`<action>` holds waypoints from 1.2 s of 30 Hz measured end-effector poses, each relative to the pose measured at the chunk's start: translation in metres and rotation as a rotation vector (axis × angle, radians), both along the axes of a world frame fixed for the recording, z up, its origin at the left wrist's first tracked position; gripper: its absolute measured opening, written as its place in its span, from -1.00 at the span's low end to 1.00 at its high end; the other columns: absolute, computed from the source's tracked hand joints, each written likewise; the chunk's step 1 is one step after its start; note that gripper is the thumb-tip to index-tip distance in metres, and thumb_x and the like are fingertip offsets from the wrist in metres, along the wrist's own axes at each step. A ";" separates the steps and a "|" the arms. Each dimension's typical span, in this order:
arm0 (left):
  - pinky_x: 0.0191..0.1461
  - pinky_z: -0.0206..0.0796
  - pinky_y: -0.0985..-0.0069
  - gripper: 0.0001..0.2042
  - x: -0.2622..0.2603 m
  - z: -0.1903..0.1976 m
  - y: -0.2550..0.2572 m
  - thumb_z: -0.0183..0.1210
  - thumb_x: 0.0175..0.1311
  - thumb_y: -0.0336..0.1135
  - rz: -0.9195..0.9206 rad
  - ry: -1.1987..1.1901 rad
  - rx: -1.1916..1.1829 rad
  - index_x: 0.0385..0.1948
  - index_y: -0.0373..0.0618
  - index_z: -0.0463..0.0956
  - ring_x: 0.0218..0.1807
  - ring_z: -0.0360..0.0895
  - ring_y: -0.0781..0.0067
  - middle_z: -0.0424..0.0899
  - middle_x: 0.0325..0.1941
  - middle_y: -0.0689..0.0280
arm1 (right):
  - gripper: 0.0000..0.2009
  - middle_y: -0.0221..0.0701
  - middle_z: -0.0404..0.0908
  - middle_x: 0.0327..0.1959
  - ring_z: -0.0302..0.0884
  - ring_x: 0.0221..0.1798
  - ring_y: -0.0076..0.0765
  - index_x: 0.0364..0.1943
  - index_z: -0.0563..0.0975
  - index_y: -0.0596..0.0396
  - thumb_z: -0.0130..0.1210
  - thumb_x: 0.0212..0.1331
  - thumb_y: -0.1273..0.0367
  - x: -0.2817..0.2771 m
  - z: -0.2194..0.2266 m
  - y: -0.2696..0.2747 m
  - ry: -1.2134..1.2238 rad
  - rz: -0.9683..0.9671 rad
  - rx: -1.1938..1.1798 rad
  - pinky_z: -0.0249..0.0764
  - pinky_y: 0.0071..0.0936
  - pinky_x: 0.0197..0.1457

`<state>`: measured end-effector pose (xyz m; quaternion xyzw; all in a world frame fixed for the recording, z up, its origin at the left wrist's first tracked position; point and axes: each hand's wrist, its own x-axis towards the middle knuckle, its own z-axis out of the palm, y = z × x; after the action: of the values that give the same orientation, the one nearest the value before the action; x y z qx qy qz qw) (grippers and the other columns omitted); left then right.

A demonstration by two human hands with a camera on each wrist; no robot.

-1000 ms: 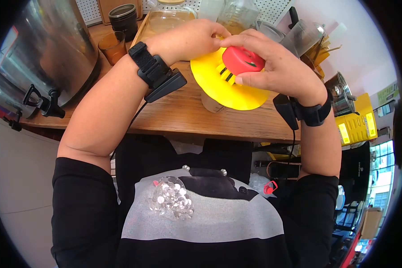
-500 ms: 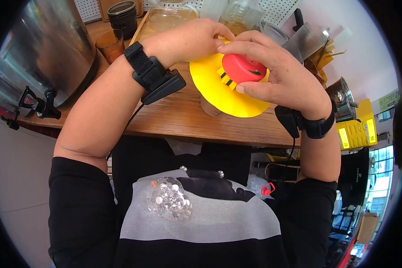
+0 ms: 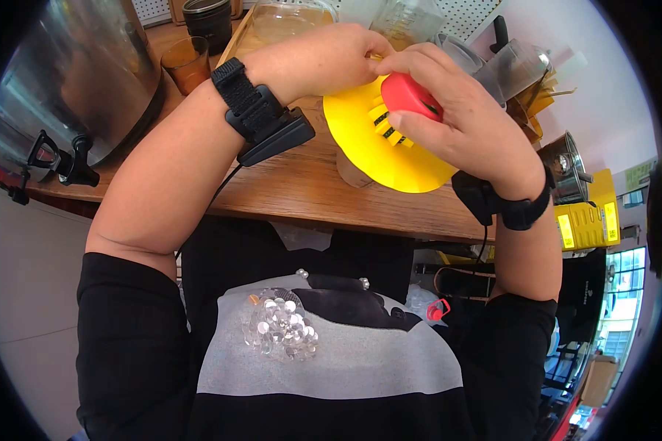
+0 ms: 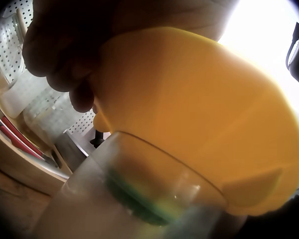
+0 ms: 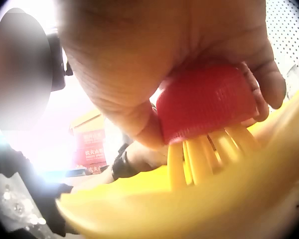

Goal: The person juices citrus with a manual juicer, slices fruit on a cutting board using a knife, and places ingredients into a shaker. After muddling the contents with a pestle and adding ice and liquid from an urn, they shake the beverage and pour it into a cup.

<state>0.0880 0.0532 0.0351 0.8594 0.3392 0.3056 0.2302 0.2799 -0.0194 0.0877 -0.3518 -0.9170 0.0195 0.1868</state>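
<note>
A wide yellow disc-shaped tool (image 3: 375, 162) sits over the mouth of a clear cup (image 4: 89, 199) on the wooden table. Something green (image 4: 139, 204) shows through the cup's wall. My left hand (image 3: 338, 59) pinches the disc's far left rim; in the left wrist view its fingers (image 4: 82, 97) curl at the edge. From above, my right hand (image 3: 467, 110) grips a red rounded cap (image 3: 404, 94) with a small green mark. Below the cap, several yellow prongs (image 5: 199, 162) rise from the disc. Part of the cap is hidden under the right fingers.
Behind the disc is a wooden tray (image 3: 235, 44) with glassware. An amber glass (image 3: 186, 66), a dark ribbed cup (image 3: 207, 26) and a large metal drum (image 3: 73, 81) stand to the left. A metal pot (image 3: 563, 165) and a yellow box (image 3: 592, 213) are at the right.
The red cap and my right hand have shifted a little right and the cap tilts more. The disc and my left hand have moved slightly right too, both still held.
</note>
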 end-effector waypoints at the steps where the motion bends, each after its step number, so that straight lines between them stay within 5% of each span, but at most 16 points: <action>1: -0.14 0.47 0.51 -0.75 0.000 -0.001 0.000 0.06 0.37 -0.31 -0.009 -0.016 0.001 -0.02 -0.20 0.53 -0.25 0.63 0.37 0.70 -0.24 0.17 | -0.65 -0.21 0.44 0.01 0.45 0.02 -0.05 0.02 0.48 0.03 0.12 0.11 0.33 0.002 0.003 0.001 -0.035 0.089 -0.016 0.43 -0.35 0.07; 6: -0.12 0.46 0.51 -0.73 -0.001 -0.004 0.006 0.08 0.36 -0.28 -0.053 -0.009 0.028 -0.02 -0.21 0.53 -0.24 0.63 0.36 0.70 -0.24 0.16 | -0.64 -0.27 0.38 0.08 0.40 0.07 -0.15 0.04 0.47 0.03 0.11 0.13 0.35 0.007 0.009 0.005 -0.115 0.270 -0.092 0.39 -0.40 0.10; 14: -0.17 0.46 0.52 -0.76 -0.004 0.003 0.005 0.05 0.36 -0.33 -0.021 0.026 0.027 -0.04 -0.19 0.55 -0.29 0.61 0.33 0.69 -0.27 0.17 | -0.61 -0.08 0.55 -0.18 0.54 -0.14 0.07 -0.01 0.51 0.08 0.07 0.16 0.16 -0.008 -0.010 0.002 -0.075 -0.096 0.160 0.48 -0.23 -0.01; 16: -0.04 0.44 0.37 -0.70 -0.008 0.033 -0.015 -0.01 0.33 -0.31 -0.011 0.132 -0.081 -0.01 -0.23 0.55 -0.10 0.62 0.12 0.67 -0.10 0.00 | -0.62 -0.10 0.54 -0.18 0.54 -0.13 0.05 0.00 0.51 0.07 0.09 0.15 0.17 -0.004 -0.010 0.002 -0.056 -0.063 0.147 0.48 -0.24 0.00; 23: -0.03 0.44 0.35 -0.69 -0.010 0.034 -0.019 0.00 0.37 -0.26 -0.042 0.111 -0.089 -0.02 -0.24 0.55 -0.10 0.62 0.10 0.67 -0.09 0.01 | -0.56 -0.23 0.48 -0.04 0.47 0.03 -0.10 0.10 0.44 0.00 0.17 0.13 0.22 0.003 0.002 0.001 -0.139 0.164 0.113 0.45 -0.36 0.02; 30: -0.03 0.43 0.33 -0.70 -0.003 0.030 -0.015 0.00 0.37 -0.24 0.075 0.157 -0.076 -0.03 -0.21 0.56 -0.09 0.62 0.08 0.67 -0.10 0.00 | -0.59 -0.19 0.52 -0.14 0.52 -0.10 0.01 0.03 0.50 0.01 0.16 0.11 0.15 -0.005 -0.010 0.007 -0.049 -0.077 0.138 0.45 -0.30 0.03; 36: -0.03 0.43 0.32 -0.70 -0.005 0.024 -0.008 0.04 0.36 -0.21 -0.017 0.102 -0.050 -0.05 -0.22 0.57 -0.08 0.61 0.06 0.67 -0.10 -0.01 | -0.54 -0.27 0.42 0.04 0.44 0.04 -0.12 0.11 0.45 -0.04 0.23 0.09 0.26 0.007 0.006 0.003 -0.051 0.204 0.023 0.42 -0.38 0.05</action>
<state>0.0827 0.0455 0.0589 0.8706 0.3509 0.2507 0.2367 0.2869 -0.0164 0.0939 -0.2549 -0.9527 0.0186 0.1644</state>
